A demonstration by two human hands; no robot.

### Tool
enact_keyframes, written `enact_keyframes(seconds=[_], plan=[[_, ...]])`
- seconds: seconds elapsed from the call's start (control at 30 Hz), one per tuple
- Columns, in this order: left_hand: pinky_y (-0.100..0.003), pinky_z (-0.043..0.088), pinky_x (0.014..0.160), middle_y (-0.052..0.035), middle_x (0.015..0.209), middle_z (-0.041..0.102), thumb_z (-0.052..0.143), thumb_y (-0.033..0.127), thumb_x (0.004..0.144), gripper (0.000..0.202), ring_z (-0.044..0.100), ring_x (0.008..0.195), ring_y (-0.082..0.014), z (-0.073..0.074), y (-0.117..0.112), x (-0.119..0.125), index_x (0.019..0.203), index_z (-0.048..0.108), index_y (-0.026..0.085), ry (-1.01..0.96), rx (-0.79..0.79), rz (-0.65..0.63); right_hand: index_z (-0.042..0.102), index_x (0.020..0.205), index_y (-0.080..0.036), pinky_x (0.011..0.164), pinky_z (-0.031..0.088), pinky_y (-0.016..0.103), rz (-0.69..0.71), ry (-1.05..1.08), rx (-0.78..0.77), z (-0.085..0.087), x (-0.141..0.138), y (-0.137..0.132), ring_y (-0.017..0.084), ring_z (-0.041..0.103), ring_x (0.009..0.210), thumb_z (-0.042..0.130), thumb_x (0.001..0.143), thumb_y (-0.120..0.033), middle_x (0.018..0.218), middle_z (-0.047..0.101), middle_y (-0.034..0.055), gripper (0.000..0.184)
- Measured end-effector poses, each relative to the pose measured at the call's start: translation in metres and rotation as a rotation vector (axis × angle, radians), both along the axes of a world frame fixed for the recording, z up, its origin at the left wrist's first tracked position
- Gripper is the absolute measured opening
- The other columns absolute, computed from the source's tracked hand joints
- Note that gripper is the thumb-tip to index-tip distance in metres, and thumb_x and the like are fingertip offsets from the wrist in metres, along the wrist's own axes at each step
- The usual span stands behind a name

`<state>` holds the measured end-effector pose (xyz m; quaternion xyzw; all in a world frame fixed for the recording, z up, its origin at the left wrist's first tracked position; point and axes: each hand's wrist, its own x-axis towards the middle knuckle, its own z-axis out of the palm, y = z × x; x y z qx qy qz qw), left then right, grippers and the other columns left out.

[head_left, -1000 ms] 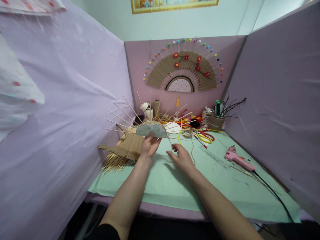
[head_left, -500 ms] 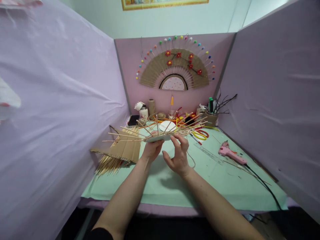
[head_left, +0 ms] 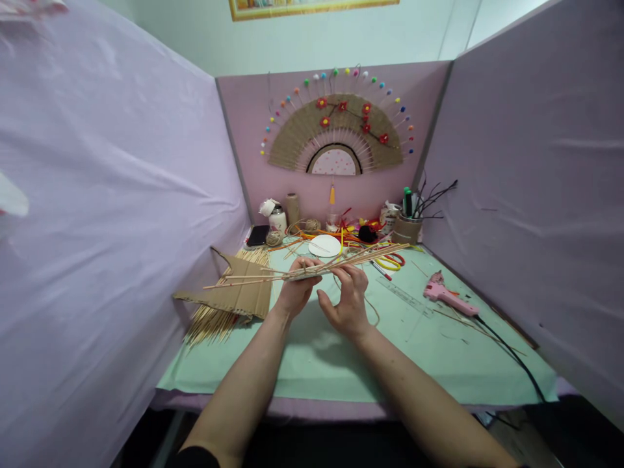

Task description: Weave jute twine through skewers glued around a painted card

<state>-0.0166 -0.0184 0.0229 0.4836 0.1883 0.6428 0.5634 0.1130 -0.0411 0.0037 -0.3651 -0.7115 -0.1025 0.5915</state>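
Head view — left fingers (head_left: 306,284) grip a flat, stick-spoked panel (head_left: 316,275).

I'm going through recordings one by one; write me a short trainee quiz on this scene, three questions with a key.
1. True or false: the left hand is holding the stick-edged piece.
2. The panel behind the large fan is: A) green; B) black; C) pink.
3. Fill in: the cardboard lies over a bundle of thin ____.

Key: 1. true; 2. C; 3. sticks.
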Motion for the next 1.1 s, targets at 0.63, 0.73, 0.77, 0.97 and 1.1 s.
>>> enact_keyframes(seconds=[0.63, 0.73, 0.77, 0.97, 1.1], plan=[[-0.037, 0.035, 0.101, -0.0013, 0.090, 0.069, 0.071, 0.003, 0.059, 0.031, 0.061, 0.094, -0.0169, 0.000, 0.005, -0.002, 0.085, 0.067, 0.020, -0.190, -0.083, -0.092, 0.038, 0.131, -0.023, 0.097, 0.035, 0.048, 0.015, 0.027, -0.011, 0.000, 0.005, 0.001, 0.028, 0.045, 0.114, 0.057, 0.078, -0.027, 0.120, 0.049, 0.0112, 0.056], [-0.036, 0.035, 0.101, -0.0022, 0.092, 0.069, 0.072, 0.003, 0.059, 0.032, 0.060, 0.094, -0.0166, -0.001, 0.006, -0.002, 0.086, 0.068, 0.019, -0.193, -0.084, -0.110, 0.039, 0.129, -0.022, 0.097, 0.035, 0.047, 0.034, 0.027, -0.023, 0.000, 0.005, 0.000, 0.027, 0.045, 0.114, 0.057, 0.078, -0.026, 0.120, 0.049, 0.0113, 0.054], [-0.037, 0.035, 0.101, -0.0025, 0.093, 0.069, 0.072, 0.003, 0.059, 0.032, 0.060, 0.096, -0.0171, -0.001, 0.007, -0.002, 0.087, 0.068, 0.018, -0.200, -0.096, -0.105, 0.039, 0.129, -0.022, 0.097, 0.036, 0.047, 0.045, 0.040, -0.025, 0.000, 0.005, 0.000, 0.027, 0.044, 0.114, 0.057, 0.078, -0.026, 0.120, 0.048, 0.0117, 0.054], [-0.039, 0.035, 0.101, 0.0032, 0.095, 0.068, 0.071, 0.003, 0.060, 0.033, 0.059, 0.100, -0.0150, 0.000, 0.011, -0.013, 0.086, 0.066, 0.024, -0.344, -0.203, -0.042, 0.048, 0.112, -0.018, 0.093, 0.038, 0.046, 0.051, 0.153, -0.064, -0.002, 0.005, 0.004, 0.025, 0.046, 0.108, 0.058, 0.077, -0.025, 0.108, 0.049, 0.0108, 0.036], [-0.041, 0.035, 0.102, 0.0029, 0.101, 0.067, 0.069, 0.004, 0.063, 0.034, 0.057, 0.105, -0.0156, 0.003, 0.013, -0.023, 0.089, 0.064, 0.026, -0.413, -0.231, 0.006, 0.049, 0.095, -0.018, 0.087, 0.041, 0.044, 0.000, 0.158, -0.216, -0.010, 0.006, 0.015, 0.024, 0.048, 0.096, 0.058, 0.077, -0.029, 0.096, 0.051, 0.0082, 0.022]])
